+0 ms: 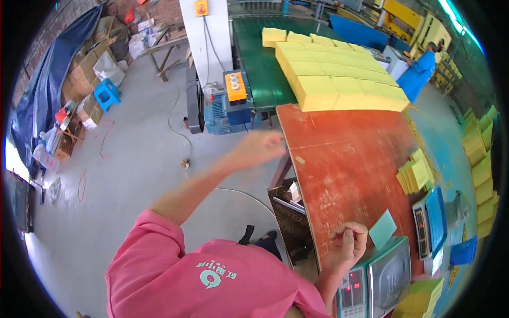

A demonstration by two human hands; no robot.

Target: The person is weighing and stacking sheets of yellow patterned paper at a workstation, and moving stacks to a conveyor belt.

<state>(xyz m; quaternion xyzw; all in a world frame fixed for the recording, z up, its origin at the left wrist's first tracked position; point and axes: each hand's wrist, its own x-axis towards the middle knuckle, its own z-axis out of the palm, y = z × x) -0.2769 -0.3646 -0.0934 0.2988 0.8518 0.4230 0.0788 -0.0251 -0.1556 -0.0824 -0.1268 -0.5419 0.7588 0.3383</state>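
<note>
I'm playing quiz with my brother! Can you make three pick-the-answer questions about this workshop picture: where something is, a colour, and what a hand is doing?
1. Where does the big batch of yellow blocks lie?
A on the floor
B at the far end of the table
C on the stool

2. What colour is the small stool?
A blue
B red
C white

3. How is the right hand?
A spread flat
B curled by the scale
C gripping a block

Answers: 1 B, blocks lie beyond the red tabletop; 2 A, plainly blue; 3 B, fingers curled, nothing visibly held.

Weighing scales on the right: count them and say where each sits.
2. One scale with a steel pan sits at the near end of the red table, by the right hand. A second scale stands just right of it. Others may be hidden.
</note>
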